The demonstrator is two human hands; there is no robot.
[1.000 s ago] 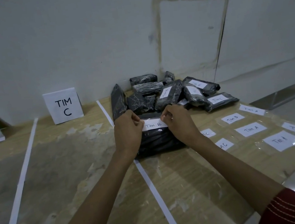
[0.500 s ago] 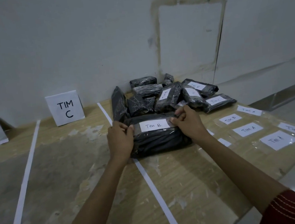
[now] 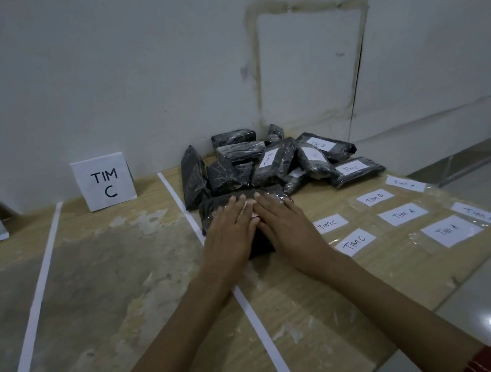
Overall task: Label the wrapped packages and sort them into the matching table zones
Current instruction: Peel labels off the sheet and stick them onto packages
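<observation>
At centre frame, the fingers [image 3: 234,205] of the left hand [image 3: 231,233] and those of the right hand [image 3: 285,227] lie straight and flat, tips almost meeting. They grip nothing and press down on top of a black wrapped package [image 3: 210,211]. A sliver of white label [image 3: 248,208] shows between the two hands, its writing covered. The step looks like smoothing the label onto the wrap. The next move would call for curling the fingers round the package's ends, lifting it and reading the label to choose a zone. The package lies on the counter [image 3: 124,260] just right of a white tape line [image 3: 177,190]. Behind it is the pile of packages [image 3: 272,161]. Spare labels [image 3: 402,214] lie at the right, and the TIM C sign [image 3: 104,183] stands at upper left.
</observation>
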